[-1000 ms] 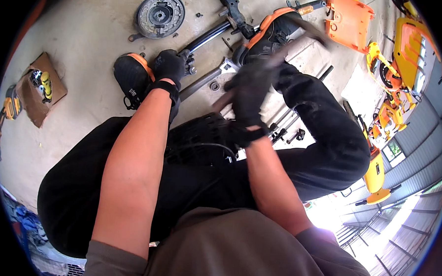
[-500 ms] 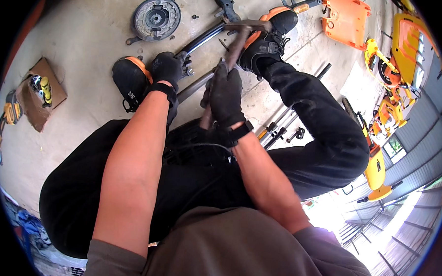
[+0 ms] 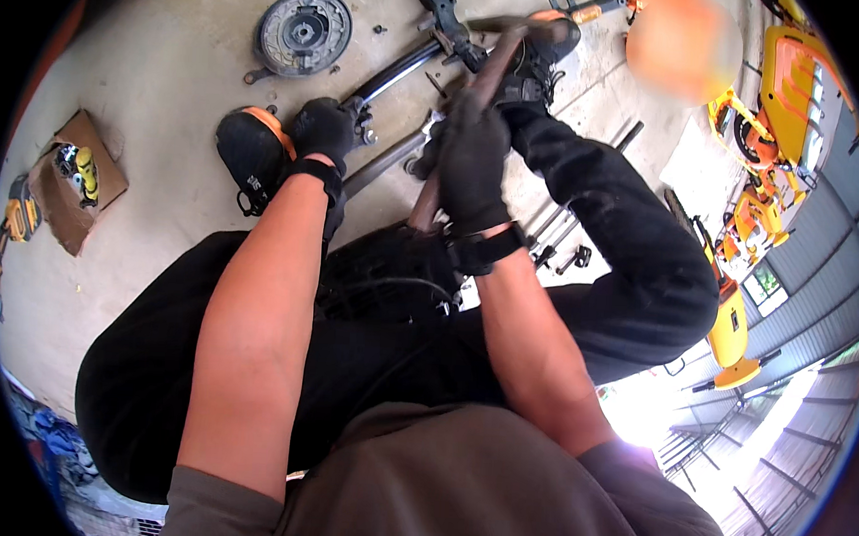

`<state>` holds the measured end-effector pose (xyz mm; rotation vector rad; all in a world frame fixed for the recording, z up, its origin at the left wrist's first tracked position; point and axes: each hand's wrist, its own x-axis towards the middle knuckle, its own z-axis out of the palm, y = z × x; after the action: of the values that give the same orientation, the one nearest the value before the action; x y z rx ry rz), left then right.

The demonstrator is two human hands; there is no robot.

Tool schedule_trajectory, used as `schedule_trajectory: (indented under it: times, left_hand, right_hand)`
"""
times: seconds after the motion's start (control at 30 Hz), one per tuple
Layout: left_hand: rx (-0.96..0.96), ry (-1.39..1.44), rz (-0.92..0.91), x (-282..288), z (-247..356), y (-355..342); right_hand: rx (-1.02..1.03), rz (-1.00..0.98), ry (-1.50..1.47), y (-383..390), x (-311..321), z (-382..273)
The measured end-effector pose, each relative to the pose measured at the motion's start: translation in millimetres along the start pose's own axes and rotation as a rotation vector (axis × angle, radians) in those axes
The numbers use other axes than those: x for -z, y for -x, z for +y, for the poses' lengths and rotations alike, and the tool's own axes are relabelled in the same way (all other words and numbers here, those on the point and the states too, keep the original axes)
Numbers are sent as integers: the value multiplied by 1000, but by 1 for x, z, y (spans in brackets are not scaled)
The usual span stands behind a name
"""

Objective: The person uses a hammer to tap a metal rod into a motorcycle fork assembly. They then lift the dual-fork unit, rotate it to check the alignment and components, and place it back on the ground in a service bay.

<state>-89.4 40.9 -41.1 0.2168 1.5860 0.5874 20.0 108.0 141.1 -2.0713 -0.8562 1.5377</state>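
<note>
While the person sits with knees apart on the concrete floor point(image 3: 173, 113), the black trousers point(image 3: 641, 258) frame a black latticed piece point(image 3: 376, 290) between the thighs. Just beyond it, the right hand point(image 3: 473, 160), in a black glove, has its fingers wrapped firmly around the wooden handle of a hammer point(image 3: 497, 68). The hammer slants forward between the feet, its head overlapping the right shoe point(image 3: 553, 39) in this view; whether they touch I cannot tell. To the right of that hand, several slim rods point(image 3: 551, 225) lie on the floor.

Next to the left shoe point(image 3: 252, 150), the left hand point(image 3: 322, 129), gloved likewise, is curled closed around the near end of a dark, shiny tube point(image 3: 400, 73), though the glove hides its fingertips. A grey bar point(image 3: 386, 161) lies between the two hands. Farther out, a black clamp point(image 3: 444, 12) sits at the tube's far end, and a round metal drum point(image 3: 304, 33) lies to the left.

Toward the floor's left edge, torn cardboard point(image 3: 66, 216) bears a yellow bottle point(image 3: 88, 178) between its top and bottom corners. Along the floor's right edge stand yellow machine parts point(image 3: 789, 102), before a corrugated wall point(image 3: 832, 276).
</note>
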Motion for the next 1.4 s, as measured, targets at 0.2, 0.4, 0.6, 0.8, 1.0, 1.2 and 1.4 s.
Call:
schedule_trajectory:
  times: [0.2, 0.4, 0.6, 0.8, 1.0, 1.2, 1.4]
  left_hand:
    - [-16, -207, 80, -3, 51, 41]
    - [-172, -531, 197, 2, 18, 13]
    - [18, -50, 63, -1, 45, 34]
    - [85, 103, 28, -4, 14, 14]
    - [25, -170, 79, -3, 62, 44]
    - [-66, -251, 62, -1, 45, 36]
    - [49, -27, 51, -5, 50, 37]
  right_hand:
    - [387, 125, -78, -12, 16, 22]
    - [-54, -66, -19, 23, 3, 9]
    - [335, 53, -62, -11, 30, 14]
    - [45, -6, -123, 0, 19, 12]
    - [301, 102, -103, -18, 30, 34]
    - [49, 17, -99, 6, 21, 10]
    - [173, -29, -100, -7, 30, 28]
